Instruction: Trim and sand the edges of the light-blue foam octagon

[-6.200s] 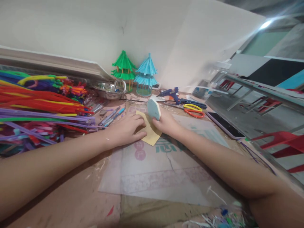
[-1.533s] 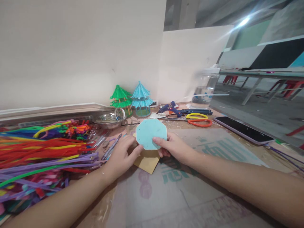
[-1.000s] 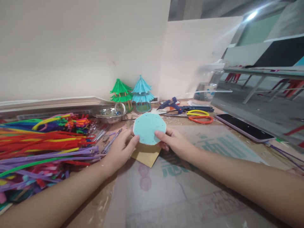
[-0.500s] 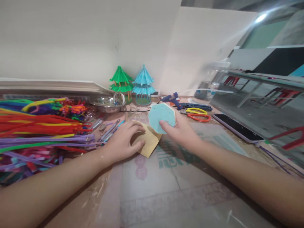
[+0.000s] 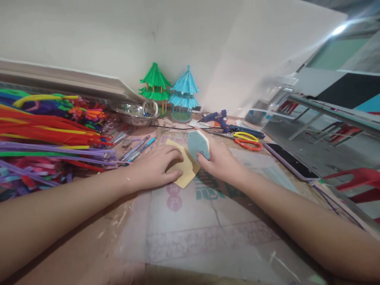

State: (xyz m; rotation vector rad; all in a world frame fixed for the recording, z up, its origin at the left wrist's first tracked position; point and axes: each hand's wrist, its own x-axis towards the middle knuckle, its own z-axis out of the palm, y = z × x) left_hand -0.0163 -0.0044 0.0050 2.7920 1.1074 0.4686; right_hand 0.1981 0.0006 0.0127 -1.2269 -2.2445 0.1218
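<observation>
My right hand (image 5: 218, 160) grips a light blue, many-sided flat piece (image 5: 196, 144) by its edge, the thumb on its face. The piece is tilted, so a pale rim shows along its right side. My left hand (image 5: 156, 168) has its fingers apart and rests over the left part of a yellow sheet (image 5: 187, 170). That sheet lies on a clear plastic sheet (image 5: 190, 233) with green and pink print.
Pipe cleaners (image 5: 50, 126) heap at the left beside pens (image 5: 139, 148). Green (image 5: 154, 79) and blue (image 5: 184, 89) pagoda models, a metal bowl (image 5: 135, 114), a glue gun (image 5: 218, 118) and scissors (image 5: 247, 141) stand or lie behind. A phone (image 5: 291, 160) lies right.
The light blue piece has turned from nearly face-on to a steeper tilt in my right hand. My left hand stays on the yellow sheet. The camera view has shifted slightly.
</observation>
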